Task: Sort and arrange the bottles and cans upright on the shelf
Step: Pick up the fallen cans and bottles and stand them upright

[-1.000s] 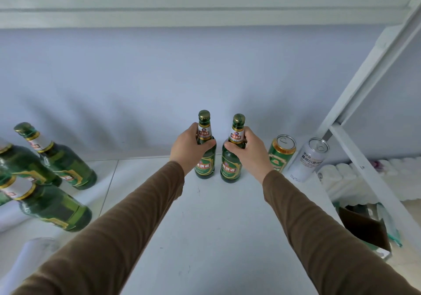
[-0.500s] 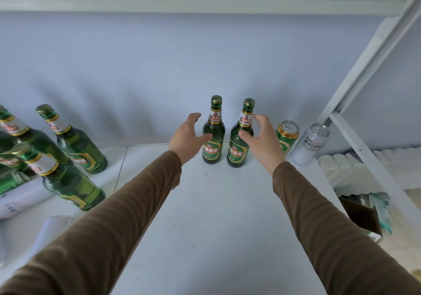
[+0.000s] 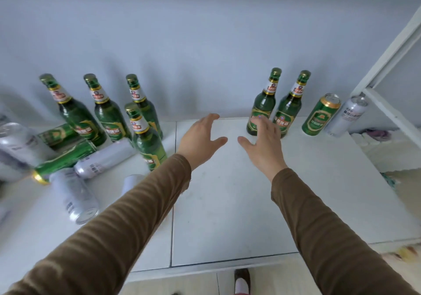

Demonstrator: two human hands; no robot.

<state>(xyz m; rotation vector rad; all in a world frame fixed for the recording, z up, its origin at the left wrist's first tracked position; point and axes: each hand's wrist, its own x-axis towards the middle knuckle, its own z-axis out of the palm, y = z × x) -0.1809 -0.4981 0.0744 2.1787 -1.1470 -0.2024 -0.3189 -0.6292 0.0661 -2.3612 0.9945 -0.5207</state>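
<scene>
Two green glass bottles (image 3: 264,103) (image 3: 290,106) stand upright side by side at the back right of the white shelf (image 3: 227,203). A green can (image 3: 321,114) and a silver can (image 3: 347,116) stand upright to their right. My left hand (image 3: 200,138) and my right hand (image 3: 264,143) hover open and empty above the shelf, just in front and to the left of the two bottles. On the left, several more green bottles (image 3: 107,112) stand upright; green cans (image 3: 63,160) and silver cans (image 3: 102,159) lie on their sides in front of them.
The grey wall closes the shelf at the back. A white diagonal frame bar (image 3: 387,112) runs at the right end. The shelf's front edge (image 3: 205,269) is near me, with floor and a foot (image 3: 242,278) below.
Both hands let go of the two upright bottles and drew back to the left, fingers spread. The view swung left, bringing the bottles and lying cans on the left into sight.
</scene>
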